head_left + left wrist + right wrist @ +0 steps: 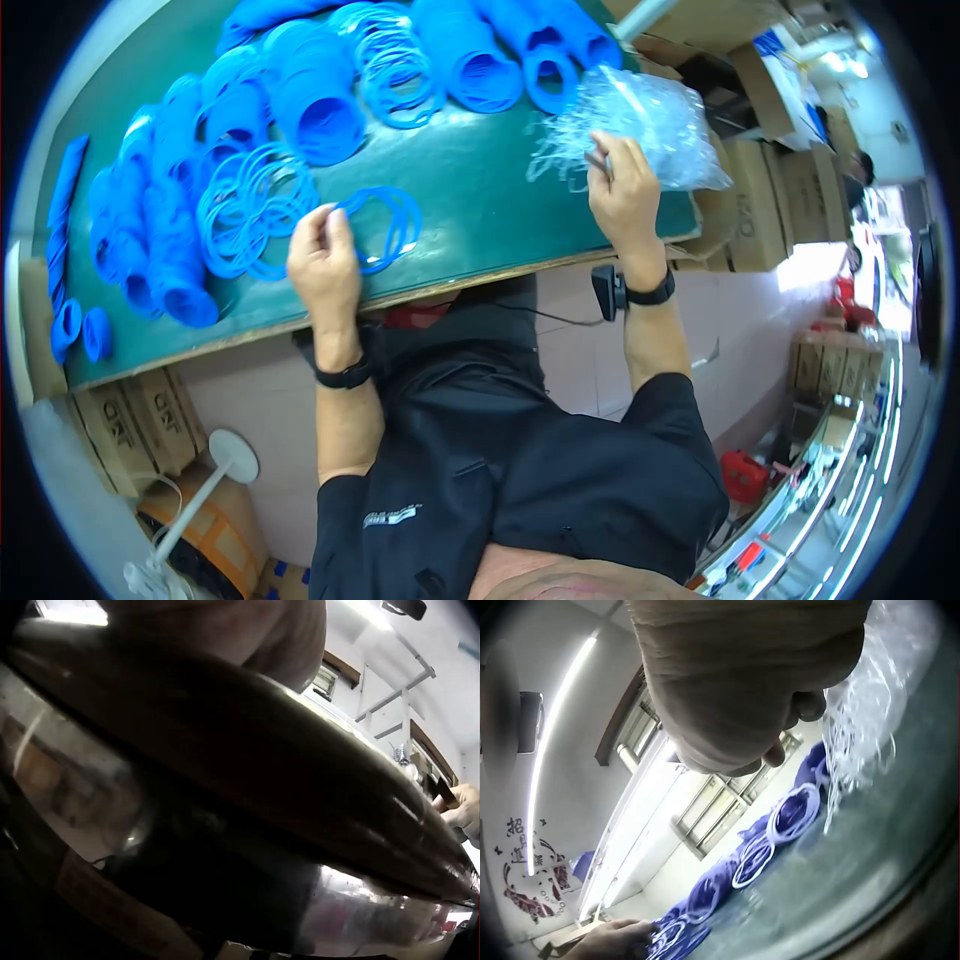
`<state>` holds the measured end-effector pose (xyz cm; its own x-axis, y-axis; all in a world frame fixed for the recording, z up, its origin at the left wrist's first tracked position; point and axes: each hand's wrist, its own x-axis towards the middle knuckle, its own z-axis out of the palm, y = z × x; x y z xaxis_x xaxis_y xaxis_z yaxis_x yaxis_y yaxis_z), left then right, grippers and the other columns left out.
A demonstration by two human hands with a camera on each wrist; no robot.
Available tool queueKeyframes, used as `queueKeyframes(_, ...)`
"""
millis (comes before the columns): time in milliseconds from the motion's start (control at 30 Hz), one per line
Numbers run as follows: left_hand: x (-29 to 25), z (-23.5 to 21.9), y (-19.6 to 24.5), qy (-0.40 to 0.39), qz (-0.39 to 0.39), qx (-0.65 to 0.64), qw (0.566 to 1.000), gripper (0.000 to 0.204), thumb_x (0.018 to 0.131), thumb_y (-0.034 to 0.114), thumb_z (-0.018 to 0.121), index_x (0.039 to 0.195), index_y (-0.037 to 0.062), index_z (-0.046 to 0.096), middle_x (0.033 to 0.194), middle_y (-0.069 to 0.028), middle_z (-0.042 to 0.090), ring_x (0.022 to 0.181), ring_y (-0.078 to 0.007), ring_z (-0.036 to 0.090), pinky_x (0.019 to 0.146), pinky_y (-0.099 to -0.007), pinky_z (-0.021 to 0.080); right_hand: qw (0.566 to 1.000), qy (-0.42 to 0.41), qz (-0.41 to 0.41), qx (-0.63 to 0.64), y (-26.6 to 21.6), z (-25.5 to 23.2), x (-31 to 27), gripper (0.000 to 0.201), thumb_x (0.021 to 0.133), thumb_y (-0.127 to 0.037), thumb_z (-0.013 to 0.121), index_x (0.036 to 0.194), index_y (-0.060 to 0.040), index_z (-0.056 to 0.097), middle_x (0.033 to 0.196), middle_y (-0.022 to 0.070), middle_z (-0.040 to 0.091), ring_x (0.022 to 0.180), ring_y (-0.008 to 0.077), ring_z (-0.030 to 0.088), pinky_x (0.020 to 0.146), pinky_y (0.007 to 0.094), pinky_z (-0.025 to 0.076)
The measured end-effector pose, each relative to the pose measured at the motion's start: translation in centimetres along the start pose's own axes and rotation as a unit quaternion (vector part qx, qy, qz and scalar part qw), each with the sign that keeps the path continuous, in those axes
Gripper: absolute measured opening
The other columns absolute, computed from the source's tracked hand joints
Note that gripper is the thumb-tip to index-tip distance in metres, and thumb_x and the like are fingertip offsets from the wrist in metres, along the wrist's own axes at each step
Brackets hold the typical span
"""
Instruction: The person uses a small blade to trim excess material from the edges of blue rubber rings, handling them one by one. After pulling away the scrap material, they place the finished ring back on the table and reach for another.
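Observation:
On the green table, my left hand point(325, 262) is at the near edge, thumb and forefinger pinching the left side of a small bundle of thin blue rings point(411, 226). A larger loose pile of blue rings point(225, 235) lies just left of it. My right hand point(628, 195) is raised beside a clear plastic bag point(675, 125) of thin whitish strands point(560, 150), its fingers curled. A thin dark brown piece point(448, 793) shows between those fingers in the left wrist view; its kind is unclear. The table's edge fills much of that view, hiding the left fingertips.
Rolls of blue material point(325, 115) stand along the back and left of the table, with more loose blue rings point(400, 85) among them. Cardboard boxes point(755, 205) are stacked at the right. A white stand point(232, 455) rises at the lower left.

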<state>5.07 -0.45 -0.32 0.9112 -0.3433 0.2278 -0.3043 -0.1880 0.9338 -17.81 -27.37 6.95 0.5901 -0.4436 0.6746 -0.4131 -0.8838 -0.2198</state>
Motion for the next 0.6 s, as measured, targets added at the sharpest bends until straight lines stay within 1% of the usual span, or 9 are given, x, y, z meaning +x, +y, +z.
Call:
queueKeyframes(67, 0.0, 0.3, -0.4, 0.012, 0.085, 0.059, 0.995, 0.019, 0.096, 0.013, 0.073, 0.110, -0.0003, 0.072, 0.097, -0.0123, 0.072, 0.084, -0.0237, 0.068, 0.075, -0.0349, 0.054, 0.990, -0.061, -0.012, 0.128, -3.0, 1.7, -1.5, 0.034, 0.081, 0.007, 0.067, 0.112, -0.0063, 0.070, 0.096, 0.0118, 0.069, 0.079, 0.0324, 0.070, 0.064, 0.0396, 0.057)
queueKeyframes(133, -0.2, -0.2, 1.5, -0.018, 0.095, 0.131, 0.987, 0.025, 0.092, 0.011, 0.075, 0.114, -0.0008, 0.072, 0.106, -0.0187, 0.071, 0.096, -0.0347, 0.068, 0.083, -0.0408, 0.054, 0.976, -0.107, -0.004, 0.191, -6.0, 3.5, -2.9, 0.031, 0.079, 0.007, 0.069, 0.108, -0.0058, 0.070, 0.095, 0.0120, 0.069, 0.076, 0.0321, 0.070, 0.064, 0.0392, 0.057)
queueKeyframes(233, -0.4, -0.7, 1.4, -0.013, 0.148, 0.145, 0.978, 0.034, 0.085, 0.009, 0.079, 0.116, -0.0019, 0.071, 0.110, -0.0185, 0.070, 0.107, -0.0372, 0.065, 0.093, -0.0448, 0.051, 0.953, -0.147, -0.036, 0.261, -9.9, 6.0, -4.3, 0.034, 0.076, 0.003, 0.074, 0.108, -0.0071, 0.070, 0.093, 0.0111, 0.068, 0.074, 0.0320, 0.070, 0.063, 0.0404, 0.057)
queueKeyframes(267, -0.1, -1.5, 1.1, -0.009, 0.148, 0.154, 0.977, 0.034, 0.085, 0.009, 0.079, 0.116, -0.0019, 0.071, 0.110, -0.0185, 0.070, 0.107, -0.0372, 0.065, 0.093, -0.0448, 0.051, 0.948, -0.163, -0.052, 0.268, -11.1, 6.5, -4.5, 0.034, 0.075, 0.001, 0.075, 0.108, -0.0076, 0.070, 0.093, 0.0107, 0.067, 0.073, 0.0316, 0.070, 0.062, 0.0404, 0.057)
queueKeyframes(333, 0.6, -3.7, 0.5, 0.080, 0.223, 0.247, 0.940, 0.033, 0.086, 0.011, 0.081, 0.117, 0.0012, 0.072, 0.112, -0.0155, 0.071, 0.101, -0.0292, 0.066, 0.080, -0.0375, 0.053, 0.949, -0.174, -0.085, 0.247, -12.3, 7.2, -4.5, 0.036, 0.074, -0.001, 0.077, 0.108, -0.0076, 0.070, 0.095, 0.0095, 0.067, 0.073, 0.0308, 0.070, 0.062, 0.0399, 0.056)
queueKeyframes(400, 1.4, -6.3, -0.9, 0.135, 0.188, 0.279, 0.932, 0.035, 0.086, 0.012, 0.082, 0.117, 0.0009, 0.072, 0.113, -0.0151, 0.070, 0.097, -0.0283, 0.066, 0.081, -0.0377, 0.053, 0.947, -0.181, -0.089, 0.251, -13.0, 7.6, -4.1, 0.036, 0.073, -0.003, 0.078, 0.108, -0.0070, 0.070, 0.098, 0.0086, 0.068, 0.073, 0.0302, 0.070, 0.062, 0.0397, 0.056)
queueKeyframes(467, 1.6, -8.6, -1.3, 0.133, 0.103, 0.301, 0.939, 0.035, 0.087, 0.015, 0.081, 0.117, 0.0006, 0.072, 0.110, -0.0142, 0.070, 0.091, -0.0263, 0.065, 0.079, -0.0373, 0.054, 0.942, -0.191, -0.085, 0.263, -13.4, 8.0, -3.8, 0.037, 0.073, -0.003, 0.079, 0.109, -0.0067, 0.071, 0.098, 0.0083, 0.068, 0.072, 0.0302, 0.070, 0.062, 0.0397, 0.056)
queueKeyframes(500, 1.9, -9.2, -2.3, 0.146, 0.109, 0.306, 0.934, 0.034, 0.087, 0.019, 0.082, 0.115, 0.0003, 0.073, 0.107, -0.0135, 0.069, 0.086, -0.0249, 0.064, 0.076, -0.0369, 0.054, 0.940, -0.189, -0.091, 0.269, -13.6, 8.2, -3.6, 0.037, 0.073, -0.003, 0.079, 0.109, -0.0068, 0.071, 0.098, 0.0083, 0.068, 0.071, 0.0302, 0.070, 0.062, 0.0397, 0.056)
queueKeyframes(600, 2.2, -9.6, -3.3, 0.129, 0.093, 0.344, 0.925, 0.033, 0.086, 0.020, 0.083, 0.111, 0.0000, 0.074, 0.105, -0.0135, 0.069, 0.086, -0.0258, 0.065, 0.075, -0.0372, 0.054, 0.938, -0.195, -0.103, 0.267, -14.1, 8.5, -3.5, 0.035, 0.073, -0.004, 0.078, 0.108, -0.0068, 0.070, 0.099, 0.0083, 0.067, 0.070, 0.0303, 0.070, 0.061, 0.0399, 0.056)
